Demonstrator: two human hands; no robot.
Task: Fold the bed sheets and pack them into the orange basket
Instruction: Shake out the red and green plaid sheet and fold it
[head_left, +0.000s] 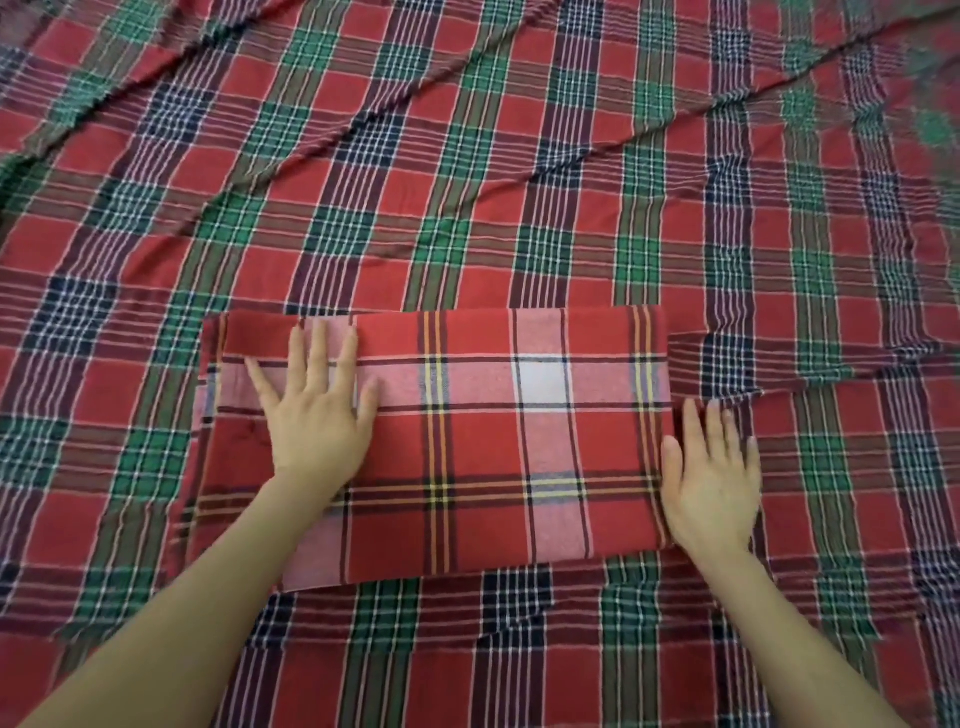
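Note:
A folded bed sheet (483, 447), red plaid with white, yellow and orange lines, lies as a flat rectangle in the middle of the head view. My left hand (317, 405) lies flat on its left part, fingers straight and spread, pressing the cloth down. My right hand (711, 478) lies flat just past the sheet's right edge, with its thumb at that folded edge and its fingers straight on the cloth underneath. The orange basket is not in view.
A large spread sheet (467, 182) in red, green and navy plaid covers the whole surface under the folded one. It has diagonal creases at the back and a small raised fold (727, 364) beside the folded sheet's right edge.

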